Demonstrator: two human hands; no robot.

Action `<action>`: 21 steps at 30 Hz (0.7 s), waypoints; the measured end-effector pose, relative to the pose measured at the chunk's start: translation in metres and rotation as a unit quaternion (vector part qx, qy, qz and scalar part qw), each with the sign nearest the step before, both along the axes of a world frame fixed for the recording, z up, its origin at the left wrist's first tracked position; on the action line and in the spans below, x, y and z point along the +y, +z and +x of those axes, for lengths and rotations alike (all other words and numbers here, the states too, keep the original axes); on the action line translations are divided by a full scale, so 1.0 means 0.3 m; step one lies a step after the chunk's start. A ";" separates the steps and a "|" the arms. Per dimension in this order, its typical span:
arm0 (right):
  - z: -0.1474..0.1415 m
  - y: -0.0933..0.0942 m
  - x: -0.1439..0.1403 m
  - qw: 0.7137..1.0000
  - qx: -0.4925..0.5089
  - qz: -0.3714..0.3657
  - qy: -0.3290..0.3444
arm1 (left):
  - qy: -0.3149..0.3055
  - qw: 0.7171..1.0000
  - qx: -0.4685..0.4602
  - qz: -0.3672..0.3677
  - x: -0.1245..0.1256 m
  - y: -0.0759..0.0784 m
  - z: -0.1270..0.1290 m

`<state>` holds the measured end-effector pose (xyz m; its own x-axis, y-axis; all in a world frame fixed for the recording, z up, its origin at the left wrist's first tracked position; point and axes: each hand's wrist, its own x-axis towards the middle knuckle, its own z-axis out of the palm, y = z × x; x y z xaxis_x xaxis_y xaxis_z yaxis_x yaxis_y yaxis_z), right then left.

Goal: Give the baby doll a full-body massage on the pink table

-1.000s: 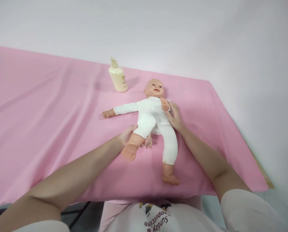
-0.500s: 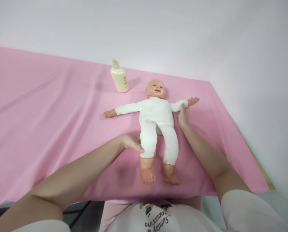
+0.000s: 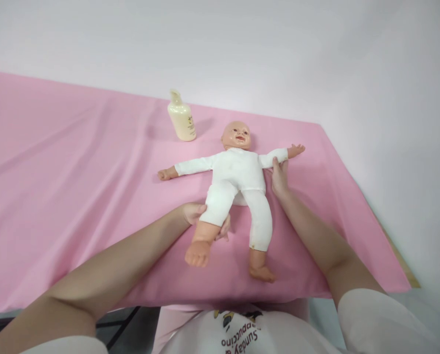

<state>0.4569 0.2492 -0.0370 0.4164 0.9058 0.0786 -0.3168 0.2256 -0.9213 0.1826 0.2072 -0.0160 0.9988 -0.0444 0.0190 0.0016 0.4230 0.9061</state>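
Note:
A baby doll (image 3: pixel 238 169) in a white cloth suit lies on its back, head away from me and arms stretched out sideways. My left hand (image 3: pixel 197 214) is closed round the doll's leg on the left, thumb on top and fingertips showing past its far side. That leg is raised and swung out to the left; the other leg lies straight on the cloth. My right hand (image 3: pixel 279 177) grips the doll's arm on the right near the wrist, with the thumb on the sleeve and the other fingers mostly behind it.
A cream pump bottle (image 3: pixel 183 120) stands upright beyond the doll's outstretched left-side arm. Pink cloth (image 3: pixel 75 162) with soft folds covers the table. A pale wall (image 3: pixel 220 49) rises behind, and the table's right edge slants towards me.
My left hand has lifted the doll's leg and swung it outward to the left. My right hand stays on the arm, which has risen slightly.

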 end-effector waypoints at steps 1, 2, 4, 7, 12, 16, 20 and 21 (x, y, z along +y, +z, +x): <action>-0.006 0.002 -0.003 1.000 -0.012 0.014 -0.011 | 0.034 0.999 -0.009 -0.012 0.003 -0.015 0.002; -0.013 0.003 -0.007 0.999 -0.037 0.028 -0.020 | 0.062 0.998 -0.018 -0.020 0.007 -0.030 0.006; -0.028 0.001 -0.013 0.995 -0.088 0.048 -0.019 | 0.095 0.995 -0.023 -0.024 0.017 -0.055 0.015; -0.039 -0.009 -0.025 0.988 -0.143 0.060 0.023 | 0.127 0.991 -0.022 -0.025 0.031 -0.078 0.029; -0.031 0.008 -0.050 0.959 -0.256 0.099 0.077 | 0.177 0.983 -0.007 -0.048 0.029 -0.087 0.039; -0.029 0.040 -0.063 0.929 -0.340 0.108 0.096 | 0.202 0.977 -0.001 -0.065 0.023 -0.091 0.039; -0.031 0.047 -0.064 0.917 -0.369 0.113 0.100 | 0.212 0.975 -0.002 -0.064 0.025 -0.104 0.037; -0.031 0.045 -0.063 0.917 -0.368 0.114 0.100 | 0.211 0.975 -0.003 -0.063 0.026 -0.108 0.037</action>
